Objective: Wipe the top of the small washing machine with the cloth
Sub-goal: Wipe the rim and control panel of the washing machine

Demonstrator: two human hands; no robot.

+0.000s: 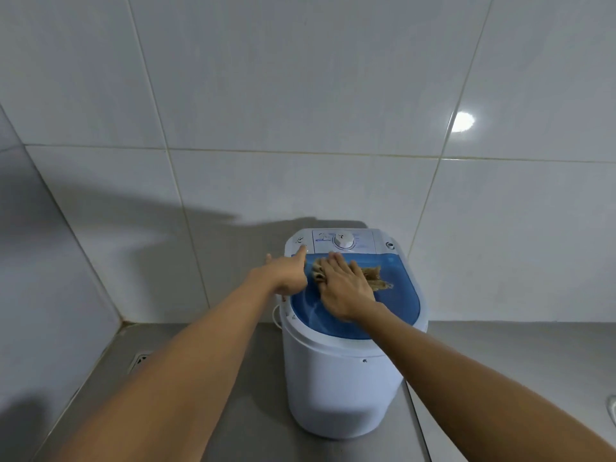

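Note:
A small white washing machine point(343, 378) stands on the grey floor against the tiled wall. Its top has a translucent blue lid point(396, 305) and a white control panel with a round dial point(344, 241) at the back. A crumpled tan cloth point(375, 278) lies on the lid. My right hand point(343, 288) lies flat on the cloth, palm down, pressing it onto the lid. My left hand point(283, 271) rests on the machine's left rim, its fingers stretched toward the back left corner of the panel, holding nothing.
White tiled walls meet in a corner at the left. A floor drain point(141, 360) sits in the grey floor near that corner. A thin white cord point(276, 316) loops at the machine's left side. A small object shows at the far right edge point(611, 408).

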